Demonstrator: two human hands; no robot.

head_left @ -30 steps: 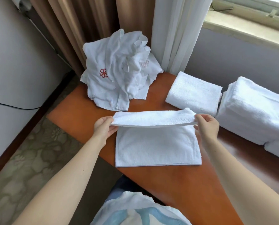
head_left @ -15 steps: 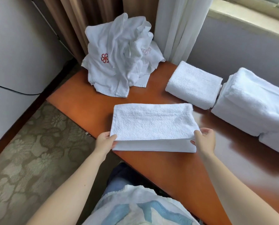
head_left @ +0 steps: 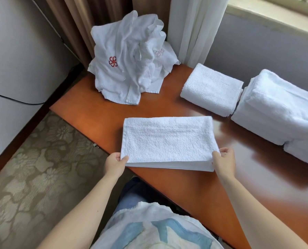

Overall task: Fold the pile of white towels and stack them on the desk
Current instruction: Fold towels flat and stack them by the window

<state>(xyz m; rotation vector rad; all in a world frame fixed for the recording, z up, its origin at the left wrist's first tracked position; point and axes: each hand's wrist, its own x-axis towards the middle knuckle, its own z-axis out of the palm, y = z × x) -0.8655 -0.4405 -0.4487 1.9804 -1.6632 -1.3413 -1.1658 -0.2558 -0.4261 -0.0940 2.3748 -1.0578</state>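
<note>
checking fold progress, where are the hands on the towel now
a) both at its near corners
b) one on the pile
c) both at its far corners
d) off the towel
a: the left hand and right hand each pinch a near corner of the towel on the desk.

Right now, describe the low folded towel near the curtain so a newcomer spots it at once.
Find the orange-brown desk, then its far edge below the white curtain. The low folded towel lies there, between the crumpled pile with a red logo and the tall stack. It alone back there is neat yet low; the other flat towel lies at the near edge.
</note>
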